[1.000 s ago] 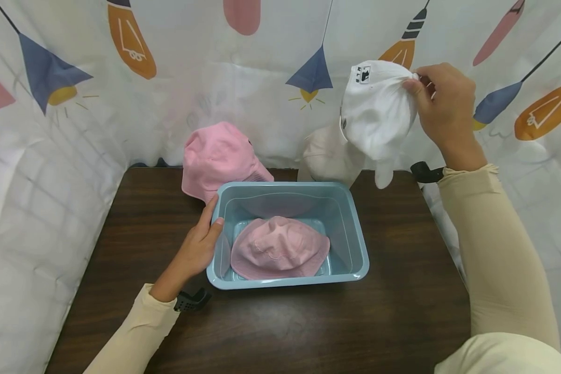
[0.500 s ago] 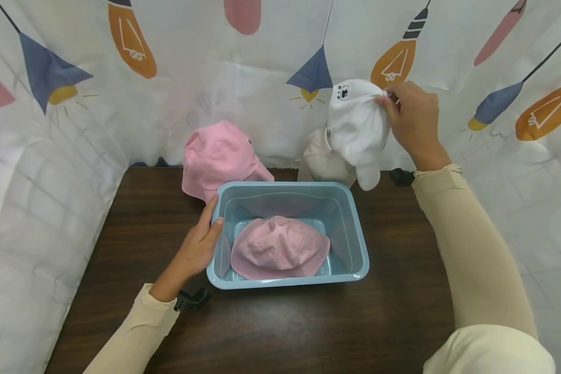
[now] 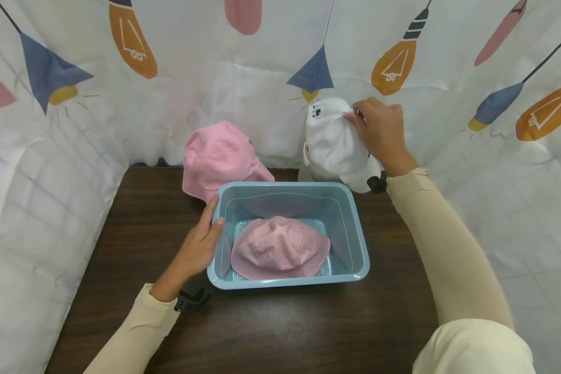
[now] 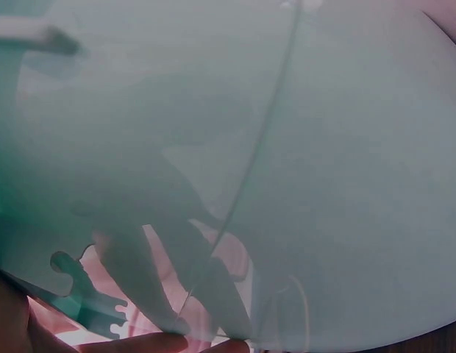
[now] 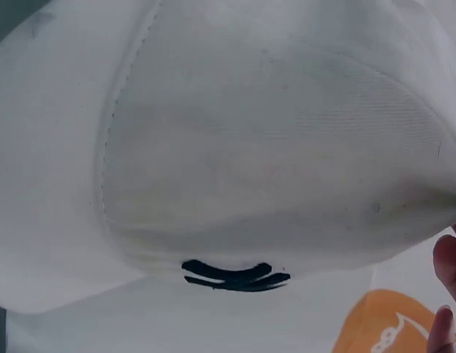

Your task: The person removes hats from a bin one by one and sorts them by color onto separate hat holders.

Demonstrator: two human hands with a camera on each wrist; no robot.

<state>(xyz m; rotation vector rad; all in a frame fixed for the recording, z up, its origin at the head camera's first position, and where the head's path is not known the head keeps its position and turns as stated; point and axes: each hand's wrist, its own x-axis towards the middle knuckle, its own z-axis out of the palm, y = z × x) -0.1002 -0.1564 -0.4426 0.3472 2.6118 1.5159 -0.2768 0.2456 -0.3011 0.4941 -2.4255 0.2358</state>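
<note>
My right hand (image 3: 381,130) pinches the back edge of a white baseball cap (image 3: 334,137) with a small black logo. The cap's brim points down and toward me, and its crown fills the right wrist view (image 5: 250,162). A beige cap (image 3: 305,174) behind it is nearly all hidden, with only a sliver showing. With thumb on the rim and fingers along the outside, my left hand (image 3: 198,241) grips the left side of a light blue plastic basin (image 3: 362,244). A pale pink bucket hat (image 3: 280,246) lies in the basin. In the left wrist view, fingertips (image 4: 158,342) touch the wall.
A pink cap (image 3: 219,156) stands at the back left, partly behind the basin's corner. All sits on a dark wooden table (image 3: 280,332). Patterned white cloth (image 3: 262,78) hangs behind the table and along both sides.
My right hand has carried the white cap left and down until it covers most of the beige cap. The left hand and the basin have stayed in place.
</note>
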